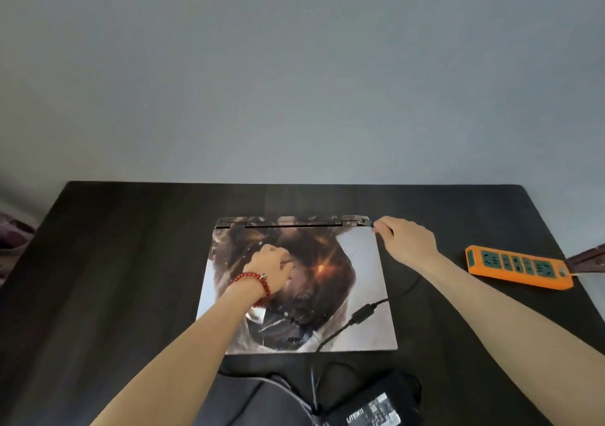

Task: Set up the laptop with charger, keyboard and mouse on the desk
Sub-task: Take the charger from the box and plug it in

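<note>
Laptop (294, 281), closed, is pressed down by the curled left hand (271, 267); a plug (366, 222) is pinched by the right hand (406, 240) at its one-o'clock corner on the worktop (131, 262).

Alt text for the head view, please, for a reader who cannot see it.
At a dark desk, the right hand holds the charger plug at the closed laptop's far right corner, while the left hand rests on its lid. An orange power strip lies to the right, the charger brick at the near edge.
</note>
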